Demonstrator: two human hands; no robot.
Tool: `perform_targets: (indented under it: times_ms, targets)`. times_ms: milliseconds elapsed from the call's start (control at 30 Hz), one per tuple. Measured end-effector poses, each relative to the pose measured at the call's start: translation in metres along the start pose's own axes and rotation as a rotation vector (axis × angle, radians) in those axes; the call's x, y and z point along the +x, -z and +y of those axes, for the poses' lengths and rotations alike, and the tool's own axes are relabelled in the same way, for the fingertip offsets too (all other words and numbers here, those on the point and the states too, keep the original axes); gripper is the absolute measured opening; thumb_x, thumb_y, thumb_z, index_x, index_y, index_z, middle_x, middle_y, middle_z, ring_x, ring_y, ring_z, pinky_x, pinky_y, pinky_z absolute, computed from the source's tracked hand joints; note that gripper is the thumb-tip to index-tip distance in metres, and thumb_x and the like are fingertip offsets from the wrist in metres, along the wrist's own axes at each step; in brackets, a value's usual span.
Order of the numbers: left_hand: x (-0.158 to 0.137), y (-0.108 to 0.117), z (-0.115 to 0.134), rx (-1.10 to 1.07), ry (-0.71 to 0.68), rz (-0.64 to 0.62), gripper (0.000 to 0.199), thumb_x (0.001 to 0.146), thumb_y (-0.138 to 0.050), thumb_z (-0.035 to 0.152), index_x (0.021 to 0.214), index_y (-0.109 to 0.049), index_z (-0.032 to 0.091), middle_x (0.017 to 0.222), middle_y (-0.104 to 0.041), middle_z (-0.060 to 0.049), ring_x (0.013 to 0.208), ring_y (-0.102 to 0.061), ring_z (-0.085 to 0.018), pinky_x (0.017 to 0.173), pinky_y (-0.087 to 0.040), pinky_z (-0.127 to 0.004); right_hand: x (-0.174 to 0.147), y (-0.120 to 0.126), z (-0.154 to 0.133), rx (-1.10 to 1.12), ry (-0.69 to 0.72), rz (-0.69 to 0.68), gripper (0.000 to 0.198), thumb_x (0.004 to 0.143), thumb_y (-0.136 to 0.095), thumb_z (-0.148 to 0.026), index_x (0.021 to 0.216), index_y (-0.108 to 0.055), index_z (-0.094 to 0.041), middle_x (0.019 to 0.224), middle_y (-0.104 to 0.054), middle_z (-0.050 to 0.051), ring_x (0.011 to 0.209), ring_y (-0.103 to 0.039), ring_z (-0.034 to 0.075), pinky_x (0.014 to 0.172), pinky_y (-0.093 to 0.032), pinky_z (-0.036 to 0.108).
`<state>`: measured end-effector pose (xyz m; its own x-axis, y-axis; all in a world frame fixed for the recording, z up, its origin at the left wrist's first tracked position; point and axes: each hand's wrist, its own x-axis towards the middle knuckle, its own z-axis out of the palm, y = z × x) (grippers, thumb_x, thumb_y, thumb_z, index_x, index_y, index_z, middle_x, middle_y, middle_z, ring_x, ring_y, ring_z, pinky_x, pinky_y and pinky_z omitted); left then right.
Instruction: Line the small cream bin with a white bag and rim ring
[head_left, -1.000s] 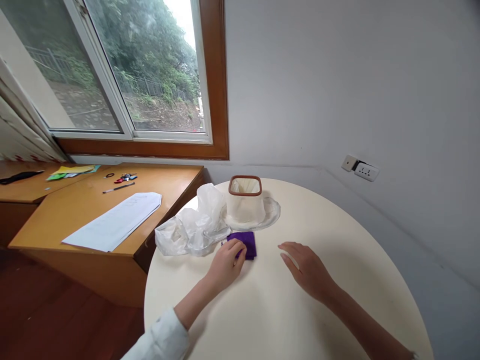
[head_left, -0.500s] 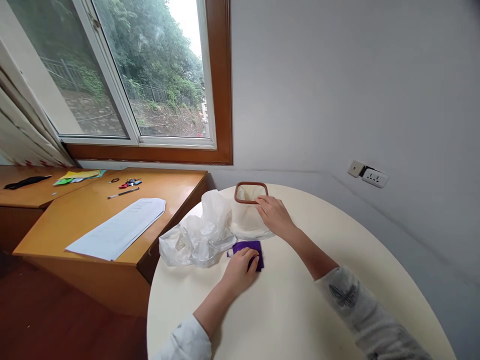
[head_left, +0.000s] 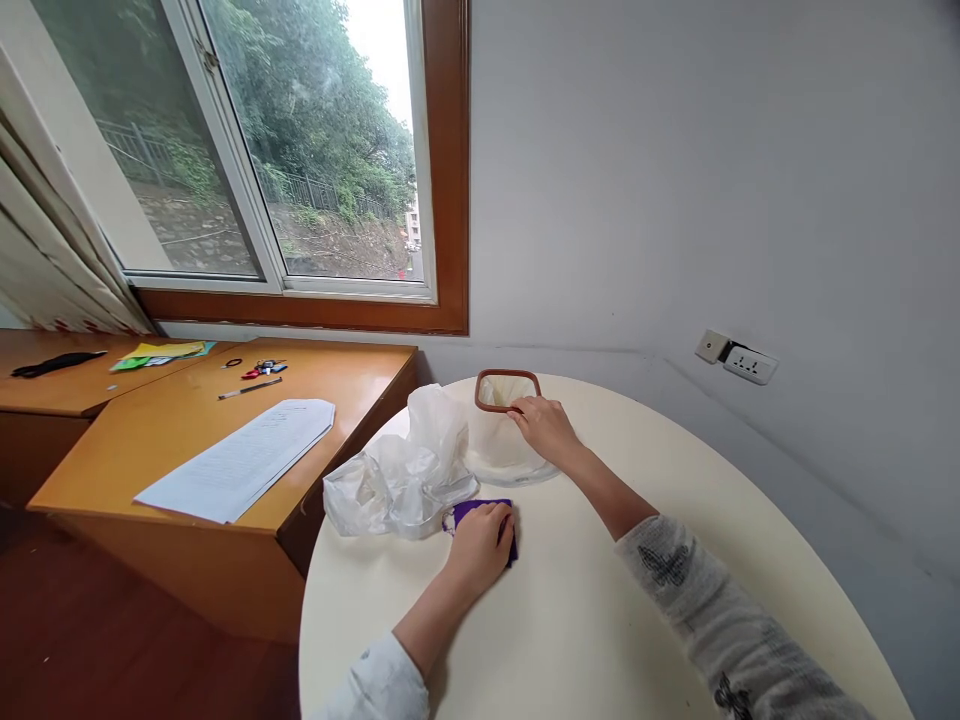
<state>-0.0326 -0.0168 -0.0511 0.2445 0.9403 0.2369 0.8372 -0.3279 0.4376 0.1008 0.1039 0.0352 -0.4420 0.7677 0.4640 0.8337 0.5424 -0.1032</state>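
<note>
On the round table a small trash bin (head_left: 501, 440) stands, pale-bodied with a brown rounded-square rim and a thin bag lining it. My right hand (head_left: 550, 430) is closed on the near right side of that rim, thumb and fingers pinching it. Nearer to me, my left hand (head_left: 482, 545) has its fingers curled over a flat purple pouch-like piece (head_left: 495, 504) lying on the tabletop. Small pale bits show at its left edge; most of it is under the hand. A crumpled white plastic bag (head_left: 405, 480) lies left of the bin, close to both.
The round cream table (head_left: 577, 620) curves along the wall. To its left a wooden desk (head_left: 360, 390) holds paper sheets (head_left: 247, 455), a pen (head_left: 250, 388) and keys (head_left: 264, 369). A wall socket (head_left: 750, 364) is at right.
My left hand and the purple piece have shifted slightly toward me, and the piece has turned a little. My right hand stays at the bin's rim. The view has shifted slightly.
</note>
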Motion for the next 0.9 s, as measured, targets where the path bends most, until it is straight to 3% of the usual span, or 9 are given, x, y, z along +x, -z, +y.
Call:
perform_targets:
  times_ms: [267,533,700,900]
  targets:
    - [0.000,-0.004,-0.006,0.094,0.097,0.018,0.025,0.087,-0.034,0.023,0.077,-0.057,0.019,0.075,-0.066,-0.005,0.069,-0.060,-0.019,0.057,-0.031,-0.026,-0.006,0.009,0.010,-0.030,-0.025,-0.037,0.021,0.092,-0.037,-0.029,0.091,-0.056,-0.019,0.086,-0.064,0.004,0.080,-0.057,0.017,0.067,-0.035,0.026]
    - [-0.001,-0.008,-0.008,0.117,0.121,0.046,0.028,0.088,-0.034,0.028,0.074,-0.055,0.019,0.074,-0.066,-0.004,0.069,-0.061,-0.019,0.055,-0.028,-0.026,-0.028,0.025,0.026,-0.045,-0.064,-0.059,0.020,0.091,-0.039,-0.029,0.089,-0.056,-0.020,0.085,-0.064,0.004,0.078,-0.058,0.017,0.067,-0.036,0.026]
    - [-0.001,-0.004,-0.004,0.086,0.120,0.073,0.029,0.089,-0.034,0.030,0.074,-0.056,0.019,0.073,-0.065,-0.003,0.069,-0.060,-0.017,0.057,-0.031,-0.025,-0.052,0.041,0.033,-0.039,-0.072,-0.065,0.019,0.090,-0.040,-0.028,0.088,-0.057,-0.020,0.082,-0.064,0.002,0.075,-0.057,0.016,0.065,-0.037,0.026]
    - [-0.002,-0.002,0.000,-0.084,0.086,0.181,0.022,0.087,-0.040,0.034,0.094,-0.056,0.021,0.086,-0.061,-0.003,0.077,-0.059,-0.017,0.067,-0.041,-0.026,-0.091,0.061,0.032,0.055,-0.055,-0.042,0.018,0.089,-0.041,-0.026,0.087,-0.058,-0.020,0.082,-0.064,0.002,0.078,-0.058,0.016,0.068,-0.042,0.027]
